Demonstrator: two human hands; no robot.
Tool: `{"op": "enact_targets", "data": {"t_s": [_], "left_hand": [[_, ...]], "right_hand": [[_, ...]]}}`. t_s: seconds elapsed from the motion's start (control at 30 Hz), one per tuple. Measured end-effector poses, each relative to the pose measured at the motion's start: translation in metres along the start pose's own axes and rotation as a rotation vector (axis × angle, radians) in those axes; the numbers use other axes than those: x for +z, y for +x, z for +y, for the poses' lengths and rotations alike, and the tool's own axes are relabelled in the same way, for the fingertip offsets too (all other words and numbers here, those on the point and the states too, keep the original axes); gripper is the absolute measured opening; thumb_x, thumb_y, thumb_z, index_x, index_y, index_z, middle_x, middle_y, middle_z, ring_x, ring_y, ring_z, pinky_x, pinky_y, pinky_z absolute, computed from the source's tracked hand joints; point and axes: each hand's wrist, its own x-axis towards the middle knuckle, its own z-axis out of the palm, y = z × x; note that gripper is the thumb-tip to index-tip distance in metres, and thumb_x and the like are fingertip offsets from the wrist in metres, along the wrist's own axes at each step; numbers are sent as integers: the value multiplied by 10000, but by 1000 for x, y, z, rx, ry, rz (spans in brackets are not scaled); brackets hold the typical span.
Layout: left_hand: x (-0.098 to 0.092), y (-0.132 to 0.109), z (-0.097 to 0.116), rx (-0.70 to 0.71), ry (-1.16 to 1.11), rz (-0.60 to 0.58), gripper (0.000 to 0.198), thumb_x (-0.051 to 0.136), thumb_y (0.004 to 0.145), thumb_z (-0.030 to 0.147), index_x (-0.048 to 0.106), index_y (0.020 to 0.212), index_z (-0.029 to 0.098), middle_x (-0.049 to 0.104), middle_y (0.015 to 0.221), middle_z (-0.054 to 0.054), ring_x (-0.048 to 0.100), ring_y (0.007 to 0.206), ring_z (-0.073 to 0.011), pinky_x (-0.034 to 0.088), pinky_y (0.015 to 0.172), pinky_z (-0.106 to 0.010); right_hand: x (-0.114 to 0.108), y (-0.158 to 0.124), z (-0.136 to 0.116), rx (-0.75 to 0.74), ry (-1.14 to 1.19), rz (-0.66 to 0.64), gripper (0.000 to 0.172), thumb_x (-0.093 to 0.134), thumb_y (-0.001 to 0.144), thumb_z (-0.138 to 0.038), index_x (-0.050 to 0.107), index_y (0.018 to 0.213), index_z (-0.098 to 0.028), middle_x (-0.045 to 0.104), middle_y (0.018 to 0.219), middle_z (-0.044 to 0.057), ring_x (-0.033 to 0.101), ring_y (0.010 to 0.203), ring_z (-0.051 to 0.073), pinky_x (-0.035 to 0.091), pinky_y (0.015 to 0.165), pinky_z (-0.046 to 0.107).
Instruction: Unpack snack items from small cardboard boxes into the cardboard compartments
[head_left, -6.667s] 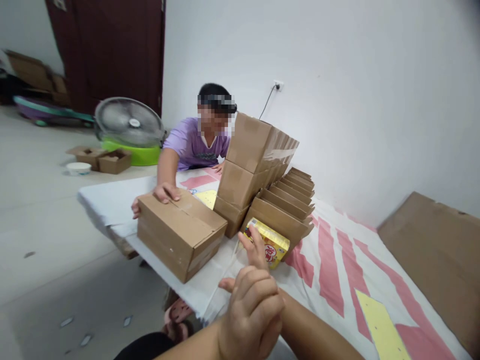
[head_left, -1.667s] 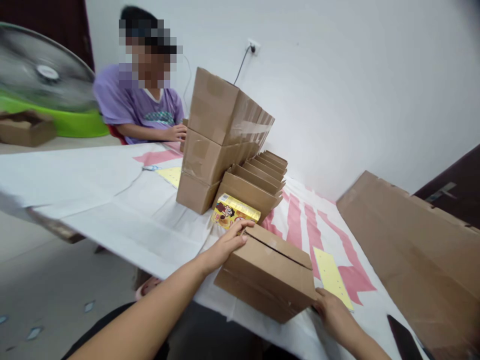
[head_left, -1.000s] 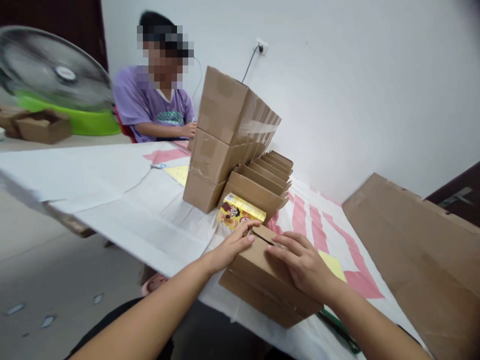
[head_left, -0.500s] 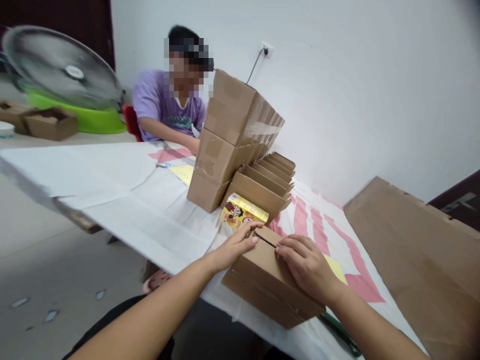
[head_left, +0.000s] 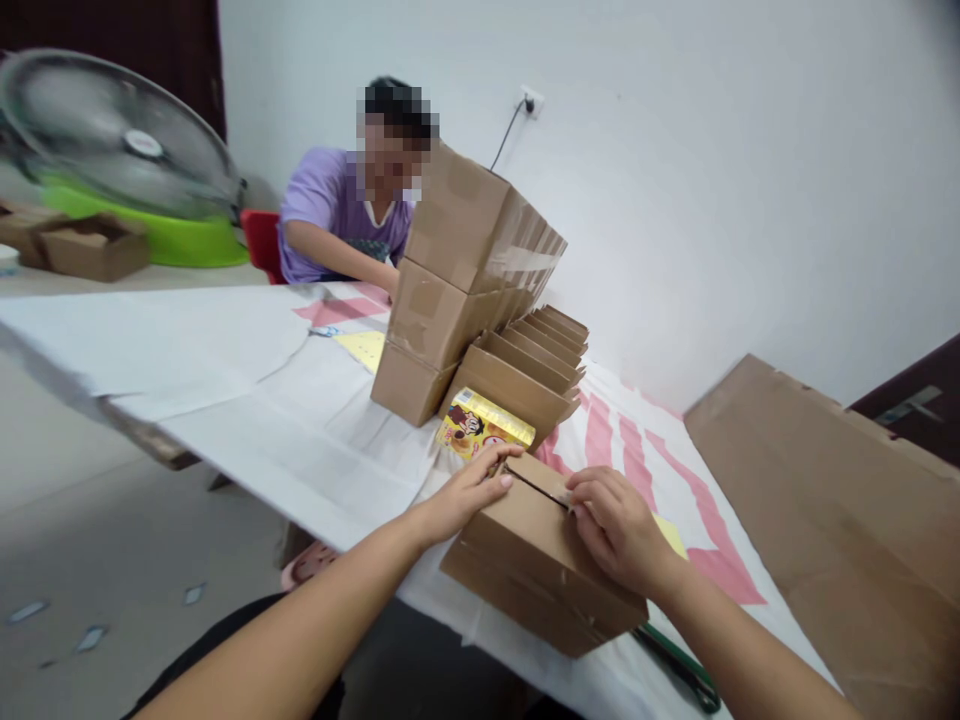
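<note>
A closed cardboard box (head_left: 525, 570) sits at the near edge of the table, with a dark gap between its top flaps. My left hand (head_left: 478, 488) rests on the box's far left corner, thumb and fingers apart. On the right part of the top, my right hand (head_left: 611, 515) has its fingers pinched together beside the gap, on what looks like a bit of clear tape. Just behind the box lies a yellow printed packet (head_left: 484, 425). A green-handled tool (head_left: 679, 668) lies partly under my right forearm.
Stacked taped boxes (head_left: 457, 220) stand beyond the packet, next to a row of open boxes (head_left: 525, 375). Across the table (head_left: 187, 345) sits a person in purple (head_left: 319, 195). A big cardboard sheet (head_left: 832, 500) leans at the right; a fan (head_left: 120, 140) stands far left.
My right hand has slid slightly right along the flap gap, its fingers pinched closer. My left hand stays on the corner. The person across has leaned toward the stacked boxes.
</note>
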Motion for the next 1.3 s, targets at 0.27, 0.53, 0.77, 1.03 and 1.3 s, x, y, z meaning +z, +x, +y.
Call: {"op": "enact_targets", "data": {"t_s": [0.27,0.53,0.77,1.03,1.3], "left_hand": [[2,1,-3,-35,-52,3,478,490,820,480,458,1214,211,500,1218,-73,441,1149,-275,337,1001,-411],[2,2,-4,-43,-57,5,457,490,811,445,461,1204,214,487,1234,-74,438,1141,-270,332,997,-407],[0,1,-6,-23,-38,-6,466,504,807,451,460,1206,215,488,1233,-75,436,1146,-271,329,999,-413],[-1,0,-4,11,-27,-16,448,501,817,445,477,1199,213,498,1242,-71,447,1140,-271,333,990,-399],[-1,1,-5,15,-13,-19,445,501,820,454,483,1194,214,488,1252,-73,443,1151,-272,344,987,-399]], "right_hand": [[-5,8,8,447,142,-237,110,446,873,-210,526,798,-202,597,790,11,543,727,147,427,673,277],[6,26,12,492,85,-346,42,585,796,-197,577,755,-200,628,749,6,552,676,140,383,604,247],[9,29,17,511,189,-313,114,632,743,-140,599,835,-199,628,783,-1,569,706,136,425,636,250],[15,16,13,422,123,-218,82,588,798,-152,580,863,-199,609,869,30,581,835,171,467,742,305],[12,14,0,417,54,-221,79,519,841,-121,547,829,-194,585,883,47,560,868,184,470,791,333]]}}
